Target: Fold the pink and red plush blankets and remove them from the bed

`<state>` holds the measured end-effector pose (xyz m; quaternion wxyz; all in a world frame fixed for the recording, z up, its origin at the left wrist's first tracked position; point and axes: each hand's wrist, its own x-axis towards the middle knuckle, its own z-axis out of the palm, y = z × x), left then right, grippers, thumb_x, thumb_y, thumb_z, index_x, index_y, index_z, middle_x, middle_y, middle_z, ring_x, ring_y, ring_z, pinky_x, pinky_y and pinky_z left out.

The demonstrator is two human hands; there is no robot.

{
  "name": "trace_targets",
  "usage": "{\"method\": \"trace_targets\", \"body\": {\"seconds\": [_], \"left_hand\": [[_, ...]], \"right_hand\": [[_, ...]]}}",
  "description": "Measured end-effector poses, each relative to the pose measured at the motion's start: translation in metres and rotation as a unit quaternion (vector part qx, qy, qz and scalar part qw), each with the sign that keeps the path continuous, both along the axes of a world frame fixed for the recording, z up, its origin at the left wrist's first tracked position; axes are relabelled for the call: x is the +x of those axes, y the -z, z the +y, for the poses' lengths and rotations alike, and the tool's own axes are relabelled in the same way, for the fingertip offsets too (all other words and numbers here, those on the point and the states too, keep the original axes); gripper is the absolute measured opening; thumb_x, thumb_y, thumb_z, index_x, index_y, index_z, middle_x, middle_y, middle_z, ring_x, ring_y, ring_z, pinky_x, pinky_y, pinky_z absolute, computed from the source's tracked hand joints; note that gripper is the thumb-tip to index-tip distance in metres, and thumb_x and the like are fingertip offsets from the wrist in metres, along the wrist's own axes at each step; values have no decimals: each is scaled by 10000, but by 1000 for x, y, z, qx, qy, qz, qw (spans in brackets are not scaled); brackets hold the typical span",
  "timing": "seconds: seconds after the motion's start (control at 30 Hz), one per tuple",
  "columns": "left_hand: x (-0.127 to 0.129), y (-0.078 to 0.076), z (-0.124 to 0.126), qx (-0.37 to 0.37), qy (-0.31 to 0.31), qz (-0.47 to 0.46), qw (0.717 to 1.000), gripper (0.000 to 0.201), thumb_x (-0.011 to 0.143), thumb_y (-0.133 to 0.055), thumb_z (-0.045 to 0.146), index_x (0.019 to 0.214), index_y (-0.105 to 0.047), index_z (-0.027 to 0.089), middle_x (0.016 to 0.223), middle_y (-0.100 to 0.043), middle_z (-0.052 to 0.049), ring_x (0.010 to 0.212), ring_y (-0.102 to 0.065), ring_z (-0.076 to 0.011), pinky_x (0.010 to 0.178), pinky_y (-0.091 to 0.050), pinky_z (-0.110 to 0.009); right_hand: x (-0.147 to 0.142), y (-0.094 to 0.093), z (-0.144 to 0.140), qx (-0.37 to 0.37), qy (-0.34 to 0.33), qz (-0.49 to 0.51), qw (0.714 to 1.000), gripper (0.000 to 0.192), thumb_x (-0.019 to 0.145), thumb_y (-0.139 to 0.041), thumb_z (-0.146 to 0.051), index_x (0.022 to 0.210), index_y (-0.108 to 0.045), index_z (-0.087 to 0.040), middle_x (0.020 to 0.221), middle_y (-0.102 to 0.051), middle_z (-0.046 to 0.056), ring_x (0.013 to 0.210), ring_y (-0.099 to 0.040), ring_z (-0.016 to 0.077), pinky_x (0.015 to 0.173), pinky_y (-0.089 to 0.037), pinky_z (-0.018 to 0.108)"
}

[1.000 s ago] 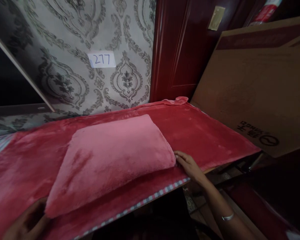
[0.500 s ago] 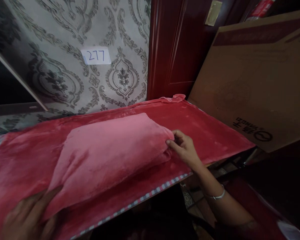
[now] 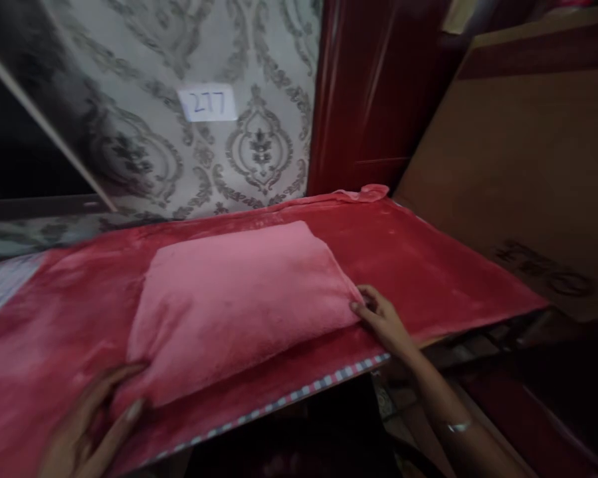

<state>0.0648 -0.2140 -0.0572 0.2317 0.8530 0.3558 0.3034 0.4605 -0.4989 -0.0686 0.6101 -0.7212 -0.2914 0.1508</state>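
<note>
A pink plush cloth [image 3: 244, 299], flat and roughly rectangular like a thin pillow, lies in front of me on a red plush cover [image 3: 408, 265]. Its near right corner is pinched between the thumb and fingers of my right hand [image 3: 381, 318]. At the near left corner my left hand [image 3: 97, 421] has its fingers on top and its thumb along the near edge, gripping the corner. Shallow creases run inward from that left corner. The underside of the cloth is hidden.
A large cardboard box [image 3: 528, 159] leans at the right, beside a dark red door [image 3: 363, 86]. A dark screen [image 3: 24, 133] stands at the left. On the patterned wall hangs a paper label [image 3: 208, 103] reading 277. The table's front edge shows a checked trim [image 3: 309, 388].
The cloth's near right corner, earlier bunched and folded, now lies spread out flatter, my right hand still on it. My left hand has come further into view. The view has shifted slightly left.
</note>
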Motion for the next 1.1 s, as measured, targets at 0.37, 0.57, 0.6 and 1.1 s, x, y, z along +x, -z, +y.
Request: {"method": "trace_targets", "body": {"seconds": [0.37,0.57,0.6,1.1], "left_hand": [[15,-51,-16,-258,-41,-30,965,437,709,-709,633,805,-716,207,760,-654,-16,789,-598,-221,757,-491,-316],[10,-52,-21,-300,79,-96,946,336,788,-711,526,817,-689,192,912,-645,-36,896,-583,-203,825,-459,-295],[11,-51,-19,-320,93,-100,938,329,779,-729,513,818,-679,190,903,-641,-34,876,-582,-197,809,-464,-293],[3,-46,-12,-332,50,-96,937,397,773,-718,558,776,-527,209,617,-424,82,493,-393,-80,473,-330,-205]], "right_hand": [[-29,-7,-5,-121,162,-42,978,643,618,-653,-713,1043,-621,-232,1075,-689,107,1013,-658,364,909,-536,487],[-31,-24,2,-204,159,-55,964,720,565,-577,-750,1063,-630,-233,1069,-701,114,989,-658,383,901,-515,498],[-30,-29,5,-231,153,-48,960,726,529,-565,-758,1025,-636,-232,1008,-708,115,962,-657,390,867,-516,497],[-39,-33,13,-244,138,-2,960,638,497,-577,-748,872,-655,-238,861,-720,76,873,-660,363,785,-513,440]]}}
